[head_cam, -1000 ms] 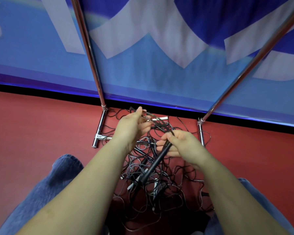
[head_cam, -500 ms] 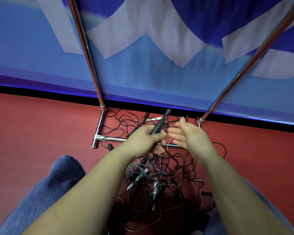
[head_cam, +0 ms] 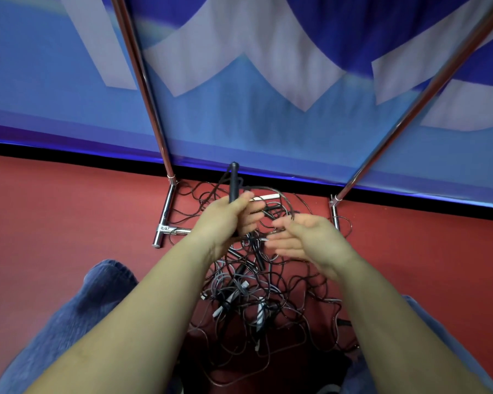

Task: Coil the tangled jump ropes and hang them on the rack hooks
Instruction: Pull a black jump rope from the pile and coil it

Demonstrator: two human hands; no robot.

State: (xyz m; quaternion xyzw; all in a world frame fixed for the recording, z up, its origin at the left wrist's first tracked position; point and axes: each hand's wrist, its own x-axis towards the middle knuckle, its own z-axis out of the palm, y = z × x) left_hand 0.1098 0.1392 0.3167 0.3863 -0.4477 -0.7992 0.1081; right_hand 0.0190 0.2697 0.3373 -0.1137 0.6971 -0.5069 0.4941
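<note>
Left grip [head_cam: 225, 220] clamped around black handle [head_cam: 234, 180], upright above tangled ropes [head_cam: 256, 285]; right grip [head_cam: 302, 237] fingers apart, just beside, holding nothing.

A red smooth floor [head_cam: 69, 217] is carrying a tangled pile of thin black jump ropes [head_cam: 256, 294] and the chrome tubular rack base [head_cam: 165, 220].

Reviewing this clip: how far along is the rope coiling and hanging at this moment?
Done: nothing visible; no coiled rope shows, and the rack posts in view carry none. No hooks are in frame. In hand: the left hand grips one black handle upright, its cord trailing into the pile; the right hand is open beside it. Left: the whole tangled pile on the red floor.
</note>
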